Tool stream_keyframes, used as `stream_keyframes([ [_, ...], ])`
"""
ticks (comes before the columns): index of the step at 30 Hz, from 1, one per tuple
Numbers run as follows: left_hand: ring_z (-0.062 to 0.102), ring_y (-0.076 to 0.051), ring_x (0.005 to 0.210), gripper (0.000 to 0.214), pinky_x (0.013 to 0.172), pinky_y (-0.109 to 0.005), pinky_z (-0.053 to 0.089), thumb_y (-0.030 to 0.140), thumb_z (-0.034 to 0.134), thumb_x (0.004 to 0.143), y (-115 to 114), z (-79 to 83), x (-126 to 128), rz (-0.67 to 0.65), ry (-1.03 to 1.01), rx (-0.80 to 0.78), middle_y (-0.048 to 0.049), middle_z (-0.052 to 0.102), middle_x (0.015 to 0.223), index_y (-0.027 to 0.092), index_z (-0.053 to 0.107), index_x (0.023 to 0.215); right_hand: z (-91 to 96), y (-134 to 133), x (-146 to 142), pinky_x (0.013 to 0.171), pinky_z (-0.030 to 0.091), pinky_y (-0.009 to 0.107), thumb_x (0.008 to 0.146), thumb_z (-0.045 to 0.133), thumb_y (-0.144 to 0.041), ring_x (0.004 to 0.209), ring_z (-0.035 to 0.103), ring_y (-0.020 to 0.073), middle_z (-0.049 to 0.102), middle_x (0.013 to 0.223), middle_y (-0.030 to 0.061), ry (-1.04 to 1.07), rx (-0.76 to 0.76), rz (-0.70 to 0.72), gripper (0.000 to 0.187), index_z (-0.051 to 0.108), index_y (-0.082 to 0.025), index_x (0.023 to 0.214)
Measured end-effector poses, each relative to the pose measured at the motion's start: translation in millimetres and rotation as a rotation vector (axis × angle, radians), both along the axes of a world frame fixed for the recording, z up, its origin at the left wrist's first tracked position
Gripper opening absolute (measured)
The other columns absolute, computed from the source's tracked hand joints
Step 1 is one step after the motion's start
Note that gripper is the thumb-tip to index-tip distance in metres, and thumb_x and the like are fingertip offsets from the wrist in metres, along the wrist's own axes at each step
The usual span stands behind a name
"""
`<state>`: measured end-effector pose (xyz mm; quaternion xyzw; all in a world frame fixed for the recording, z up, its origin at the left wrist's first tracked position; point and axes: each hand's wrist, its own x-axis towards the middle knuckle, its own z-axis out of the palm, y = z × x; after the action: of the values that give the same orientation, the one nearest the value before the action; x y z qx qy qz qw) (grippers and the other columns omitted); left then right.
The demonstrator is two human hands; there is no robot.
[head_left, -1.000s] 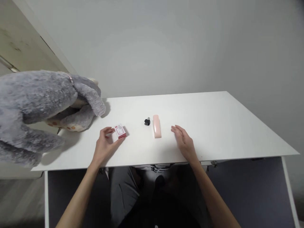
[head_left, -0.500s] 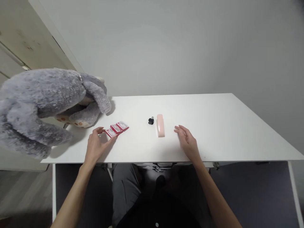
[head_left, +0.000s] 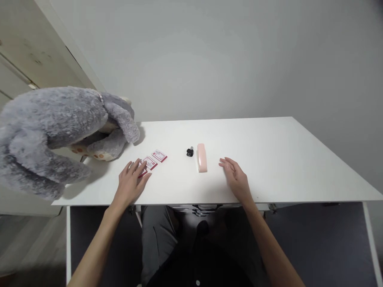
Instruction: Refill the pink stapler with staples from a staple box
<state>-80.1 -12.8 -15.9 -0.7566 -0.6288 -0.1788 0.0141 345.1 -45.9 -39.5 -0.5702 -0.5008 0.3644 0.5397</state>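
Observation:
Three small red-and-white boxes lie in a slanting row on the left of the white table. My left hand (head_left: 130,181) is open over the near end of the row, fingers spread and palm down. Its fingertips rest on or just above the nearest box (head_left: 143,172), which they partly cover. The middle box (head_left: 150,162) and the far box (head_left: 159,155) show their white labels. My right hand (head_left: 236,178) lies on the table with loosely bent fingers, holding nothing. To its left are a pink stapler (head_left: 202,158) and a small black object with a silver part (head_left: 190,152).
A large grey plush toy (head_left: 60,115) sits at the table's left end, close to my left arm. The white table (head_left: 269,151) backs onto a grey wall (head_left: 209,59). Drawer handles (head_left: 206,208) show below its front edge.
My left hand has moved right and opened flat over the boxes. The boxes, tilted against each other before, now lie flat and more spread out to the right. My right hand has hardly moved.

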Motion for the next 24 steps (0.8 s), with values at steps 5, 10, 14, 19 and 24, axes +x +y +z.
stream_keyframes([
  [5, 0.027, -0.045, 0.162, 0.063, 0.126, -0.066, 0.030, 0.058, 0.048, 0.106, 3.7, 5.0, 14.4, -0.073, 0.040, 0.049, -0.0148, 0.040, 0.173, 0.023, 0.055, 0.158, -0.5, 0.9, -0.1, 0.120, 0.049, 0.053, 0.107, 0.055, -0.056, 0.133, 0.069, 0.0291, 0.070, 0.146, 0.0143, 0.009, 0.004, -0.003, 0.047, 0.061, -0.024, 0.141],
  [10, 0.024, -0.038, 0.165, 0.057, 0.129, -0.064, 0.028, 0.052, 0.050, 0.108, 19.6, 19.6, 69.6, -0.297, 0.068, 0.046, -0.0102, 0.042, 0.172, 0.028, 0.051, 0.159, -1.5, 1.8, 0.0, 0.118, 0.051, 0.054, 0.105, 0.056, -0.058, 0.132, 0.070, 0.0304, 0.070, 0.146, 0.0163, 0.012, 0.024, 0.000, 0.050, 0.061, -0.023, 0.141],
  [14, 0.020, -0.037, 0.167, 0.059, 0.130, -0.063, 0.027, 0.048, 0.046, 0.111, 41.2, 23.4, 125.7, -0.481, 0.099, 0.027, -0.0091, 0.037, 0.176, 0.026, 0.042, 0.166, -2.1, 3.1, 0.2, 0.118, 0.050, 0.055, 0.106, 0.056, -0.056, 0.131, 0.070, 0.0307, 0.070, 0.146, 0.0168, 0.004, 0.035, 0.004, 0.049, 0.061, -0.023, 0.141],
  [19, 0.024, -0.037, 0.166, 0.054, 0.132, -0.064, 0.023, 0.041, 0.043, 0.111, 60.2, 17.3, 154.0, -0.567, 0.109, 0.007, -0.0087, 0.044, 0.172, 0.026, 0.045, 0.164, -1.8, 4.5, -0.2, 0.118, 0.051, 0.055, 0.106, 0.056, -0.055, 0.130, 0.071, 0.0302, 0.071, 0.144, 0.0166, -0.006, 0.039, 0.002, 0.047, 0.061, -0.023, 0.140],
  [24, 0.027, -0.040, 0.164, 0.056, 0.133, -0.065, 0.019, 0.043, 0.044, 0.110, 52.5, 9.6, 137.6, -0.375, 0.079, 0.067, -0.0118, 0.047, 0.170, 0.022, 0.047, 0.162, 0.9, 3.8, -1.6, 0.118, 0.050, 0.054, 0.106, 0.057, -0.054, 0.131, 0.071, 0.0305, 0.071, 0.145, 0.0167, -0.023, 0.025, 0.002, 0.047, 0.061, -0.022, 0.140],
])
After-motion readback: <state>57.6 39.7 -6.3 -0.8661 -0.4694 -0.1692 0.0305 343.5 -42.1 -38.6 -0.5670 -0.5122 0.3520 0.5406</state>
